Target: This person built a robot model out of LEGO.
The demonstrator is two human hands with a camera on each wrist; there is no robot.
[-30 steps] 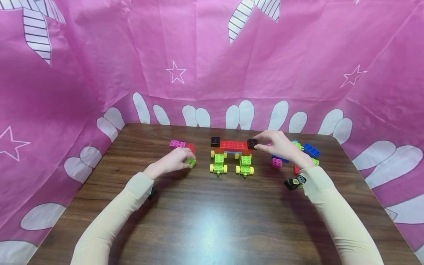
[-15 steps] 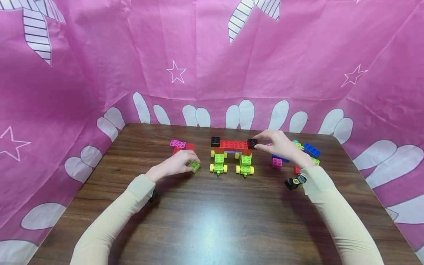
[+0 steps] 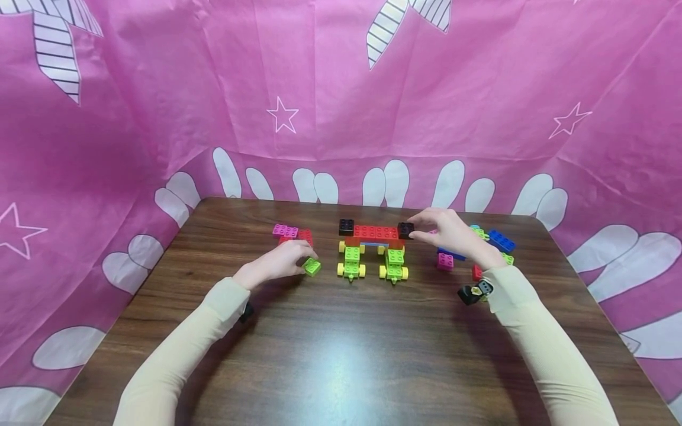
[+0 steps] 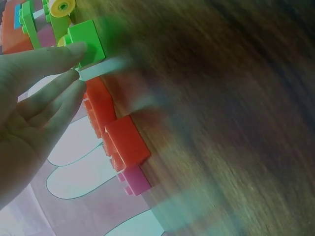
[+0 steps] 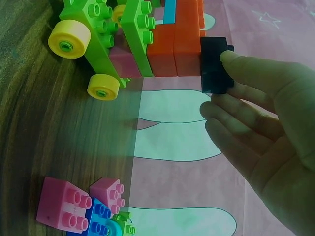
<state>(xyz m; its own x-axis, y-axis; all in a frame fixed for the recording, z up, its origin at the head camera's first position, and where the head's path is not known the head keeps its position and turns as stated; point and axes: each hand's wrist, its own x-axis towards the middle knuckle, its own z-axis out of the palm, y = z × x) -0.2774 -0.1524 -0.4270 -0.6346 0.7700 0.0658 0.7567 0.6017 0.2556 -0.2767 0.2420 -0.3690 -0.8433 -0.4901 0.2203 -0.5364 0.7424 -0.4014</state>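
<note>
In the head view my left hand pinches a lime green toy building brick near its fingertips, left of a wheeled brick structure. The left wrist view has my thumb on the side of that brick. With thumb and fingers, my right hand grips a black brick at the right end of the structure's top. This structure has red bricks bridging two lime green wheeled bases with yellow wheels. A second black brick sits on its left end.
Red bricks and a pink brick lie behind my left hand. Around my right wrist are a pink brick, a long blue brick and several others. A pink printed cloth hangs behind the wooden table.
My left hand has shifted slightly right and toward me with the lime green brick, which has turned and shows more of its top. My right hand stays on the black brick.
</note>
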